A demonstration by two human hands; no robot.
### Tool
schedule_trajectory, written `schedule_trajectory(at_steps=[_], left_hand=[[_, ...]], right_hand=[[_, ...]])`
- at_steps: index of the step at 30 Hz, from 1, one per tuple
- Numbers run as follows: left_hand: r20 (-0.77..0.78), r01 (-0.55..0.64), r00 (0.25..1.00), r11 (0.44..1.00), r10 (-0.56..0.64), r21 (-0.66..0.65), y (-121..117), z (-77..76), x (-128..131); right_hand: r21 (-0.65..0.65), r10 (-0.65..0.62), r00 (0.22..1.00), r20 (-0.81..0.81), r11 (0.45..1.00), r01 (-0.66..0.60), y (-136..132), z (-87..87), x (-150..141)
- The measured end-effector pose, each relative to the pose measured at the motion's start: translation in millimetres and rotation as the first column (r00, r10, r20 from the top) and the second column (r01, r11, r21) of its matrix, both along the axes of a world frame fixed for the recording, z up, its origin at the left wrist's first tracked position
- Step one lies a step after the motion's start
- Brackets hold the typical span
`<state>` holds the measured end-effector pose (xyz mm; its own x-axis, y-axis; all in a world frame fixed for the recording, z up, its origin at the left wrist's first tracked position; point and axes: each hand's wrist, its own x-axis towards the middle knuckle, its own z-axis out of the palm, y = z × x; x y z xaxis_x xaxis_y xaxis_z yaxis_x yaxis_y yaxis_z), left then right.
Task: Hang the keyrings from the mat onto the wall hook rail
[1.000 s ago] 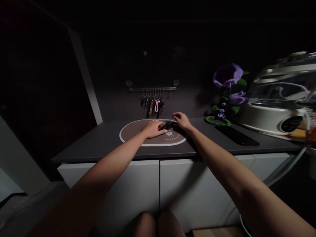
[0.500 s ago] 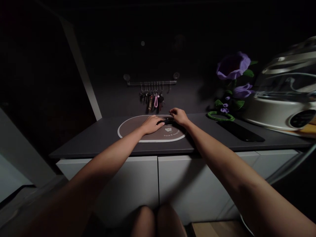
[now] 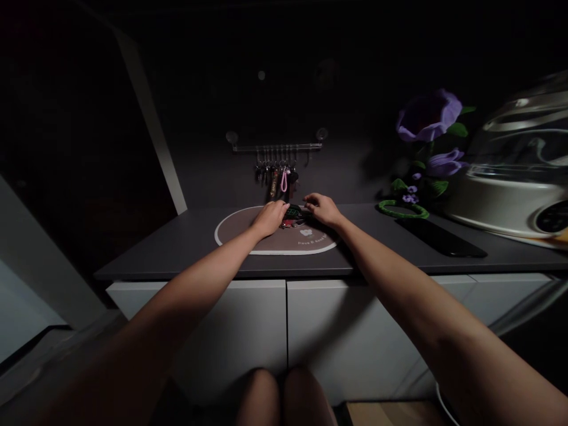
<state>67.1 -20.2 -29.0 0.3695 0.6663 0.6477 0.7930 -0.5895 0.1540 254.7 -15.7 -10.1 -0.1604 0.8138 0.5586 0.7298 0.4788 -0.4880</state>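
Note:
Both my hands reach over an oval brown mat [image 3: 248, 242] with a white rim on a dark countertop [image 3: 177, 248]. My left hand [image 3: 268, 217] has its fingers curled down onto a small dark object with red and green parts [image 3: 291, 217] that lies on the mat. My right hand [image 3: 323, 209] pinches the same object from the right side. The light is dim and the object is too small to name. Directly behind the hands, several keys and fobs [image 3: 278, 177] hang from a wall rail [image 3: 276, 147].
A purple fabric flower [image 3: 428, 118] with a green coil stands at the right rear. A flat black slab [image 3: 439, 238] lies on the counter beside it. A white appliance with a clear lid [image 3: 515, 171] fills the far right. White cabinet doors [image 3: 284, 331] sit below; my knees show at the bottom.
My left hand has slid slightly back towards the wall and lifted off the object a little, so its red and green parts show; the camera shifted slightly left.

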Motion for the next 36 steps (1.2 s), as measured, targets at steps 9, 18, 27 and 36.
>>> schedule_trajectory(at_steps=[9,18,27,36], left_hand=[[0.159,-0.081,0.985,0.996,0.073,0.045,-3.0,7.6,-2.2],[0.360,-0.062,0.932,0.997,0.038,0.054,-5.6,12.9,-3.8],[0.454,-0.039,0.891,0.997,0.008,0.060,-10.8,16.4,-3.6],[0.626,-0.035,0.780,0.999,0.015,0.019,2.2,15.5,-8.8]], right_hand=[[0.020,0.071,0.997,0.002,0.997,-0.071,-1.9,-0.2,-4.7],[0.026,0.157,0.983,-0.094,0.987,-0.156,-6.1,0.7,-9.8],[-0.036,0.200,0.977,-0.071,0.979,-0.203,-7.4,-0.7,-12.6],[0.046,0.302,0.921,-0.247,0.953,-0.300,-4.7,3.3,-10.6]])
